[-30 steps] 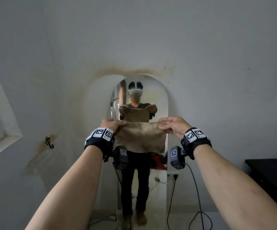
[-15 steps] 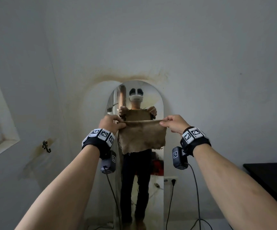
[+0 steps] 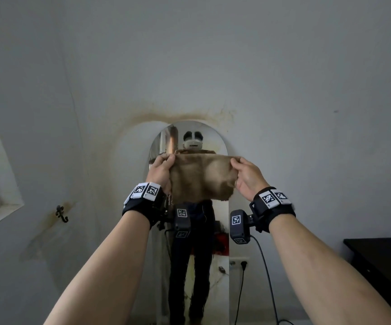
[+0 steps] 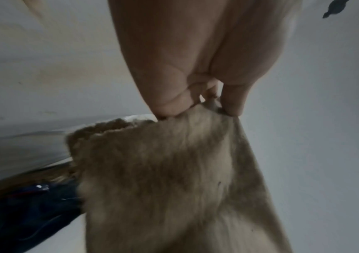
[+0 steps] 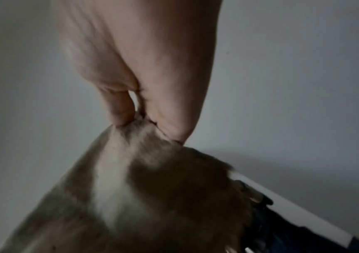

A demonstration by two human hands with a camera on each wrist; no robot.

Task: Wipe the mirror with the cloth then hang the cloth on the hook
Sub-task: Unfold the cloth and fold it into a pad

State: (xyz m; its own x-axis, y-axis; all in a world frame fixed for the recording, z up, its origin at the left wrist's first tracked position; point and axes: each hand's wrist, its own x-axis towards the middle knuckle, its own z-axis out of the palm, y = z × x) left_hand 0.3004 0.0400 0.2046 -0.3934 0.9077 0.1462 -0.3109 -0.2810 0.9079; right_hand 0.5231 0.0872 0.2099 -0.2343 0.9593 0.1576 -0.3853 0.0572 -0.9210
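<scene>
One cloth (image 3: 201,178), one mirror (image 3: 220,141), one hook (image 3: 62,214), two hands.

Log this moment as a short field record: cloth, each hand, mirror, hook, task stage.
cloth: tan, frayed, spread between both hands in front of the mirror
left hand: pinches the cloth's upper left corner
right hand: pinches the upper right corner
mirror: tall, arched, against the wall
hook: dark, on the wall to the left, bare
stage: cloth not yet hung; contact with the glass cannot be told
</scene>
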